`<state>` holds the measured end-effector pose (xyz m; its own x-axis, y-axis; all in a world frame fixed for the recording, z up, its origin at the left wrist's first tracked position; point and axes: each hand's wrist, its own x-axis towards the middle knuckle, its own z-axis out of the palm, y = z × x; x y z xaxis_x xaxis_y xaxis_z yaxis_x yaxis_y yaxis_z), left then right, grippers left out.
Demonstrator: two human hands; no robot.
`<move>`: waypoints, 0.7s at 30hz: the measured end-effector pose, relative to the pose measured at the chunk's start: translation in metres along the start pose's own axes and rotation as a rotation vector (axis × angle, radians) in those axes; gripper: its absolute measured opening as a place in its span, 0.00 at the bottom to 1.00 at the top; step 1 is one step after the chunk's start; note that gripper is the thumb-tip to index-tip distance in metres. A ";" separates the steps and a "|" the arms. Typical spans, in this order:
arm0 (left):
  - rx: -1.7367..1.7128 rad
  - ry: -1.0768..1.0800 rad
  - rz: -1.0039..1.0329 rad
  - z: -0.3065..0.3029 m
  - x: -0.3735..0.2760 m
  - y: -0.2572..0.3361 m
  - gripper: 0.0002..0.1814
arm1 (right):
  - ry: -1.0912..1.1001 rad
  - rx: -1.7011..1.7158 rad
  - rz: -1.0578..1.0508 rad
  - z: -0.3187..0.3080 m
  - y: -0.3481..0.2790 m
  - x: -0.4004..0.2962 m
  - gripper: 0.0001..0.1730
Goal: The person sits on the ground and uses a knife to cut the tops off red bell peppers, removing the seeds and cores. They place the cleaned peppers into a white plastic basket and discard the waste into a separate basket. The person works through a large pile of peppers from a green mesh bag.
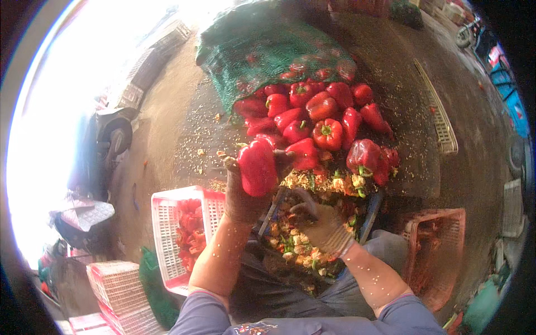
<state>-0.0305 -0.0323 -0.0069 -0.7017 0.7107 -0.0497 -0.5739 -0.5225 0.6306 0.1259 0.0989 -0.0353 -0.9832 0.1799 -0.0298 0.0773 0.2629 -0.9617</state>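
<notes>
My gloved left hand (247, 197) holds up a whole red bell pepper (257, 167), its fingers around the sides. To its right, my right hand (320, 226), in a soiled glove with a striped cuff, is over a blue-edged container (372, 215) of pepper cores, stems and seeds. Its fingers are bent and partly blurred; whether they hold anything small is not clear. Beyond both hands lies a heap of red bell peppers (327, 134), spilling from a green mesh sack (268, 46). Yellowish cores (339, 183) lie along the heap's near edge.
A white-and-pink plastic crate (161, 243) of red pepper pieces (192, 234) stands left of my left arm. A reddish crate (458, 251) is at the right. Stacked crates (121, 289) stand at the lower left. Seeds lie scattered over the dark mat (201, 125). A yellowish crate (446, 134) lies farther right.
</notes>
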 end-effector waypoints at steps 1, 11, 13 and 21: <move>-0.050 -0.010 -0.008 -0.001 -0.003 -0.002 0.62 | 0.015 0.142 0.010 -0.008 -0.009 0.000 0.29; 0.725 -0.093 -0.432 -0.002 -0.021 -0.020 0.51 | 0.081 0.296 -0.065 -0.032 0.004 0.008 0.49; 0.909 0.029 -0.500 0.011 -0.019 -0.008 0.45 | 0.096 0.253 -0.058 -0.035 0.018 0.007 0.49; 1.498 -0.065 -0.405 0.037 -0.026 -0.017 0.39 | 0.025 -0.117 0.070 -0.041 -0.013 0.000 0.47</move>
<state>0.0128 -0.0245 0.0120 -0.5680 0.7222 -0.3947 0.2455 0.6064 0.7563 0.1321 0.1342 -0.0118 -0.9704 0.2251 -0.0875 0.1658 0.3576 -0.9190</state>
